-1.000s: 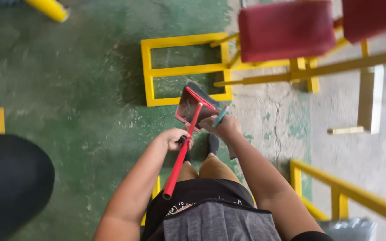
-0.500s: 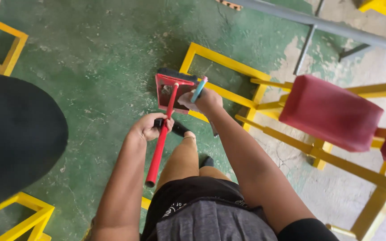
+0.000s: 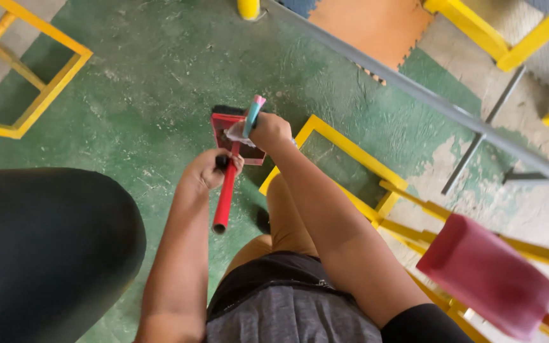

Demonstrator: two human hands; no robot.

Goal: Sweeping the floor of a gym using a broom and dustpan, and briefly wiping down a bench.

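My left hand (image 3: 209,169) grips the red handle (image 3: 225,194) of a red dustpan (image 3: 223,127) that hangs over the green floor in front of my legs. My right hand (image 3: 268,131) is closed around a teal and pink handle (image 3: 253,115), probably a small brush, together with a crumpled whitish scrap, just above the pan. The pan's black lip points away from me. The brush's head is hidden behind my hand.
A yellow metal frame (image 3: 351,152) lies on the floor beside my right leg, with a red padded seat (image 3: 487,276) at lower right. A grey bar (image 3: 414,92) crosses the upper right. A large black rounded object (image 3: 46,248) fills the lower left. Another yellow frame (image 3: 39,95) lies upper left.
The view has swung left as I walk; the yellow frame and red seats have slid toward the lower right. Both hands keep their hold, with the dustpan and brush carried along.
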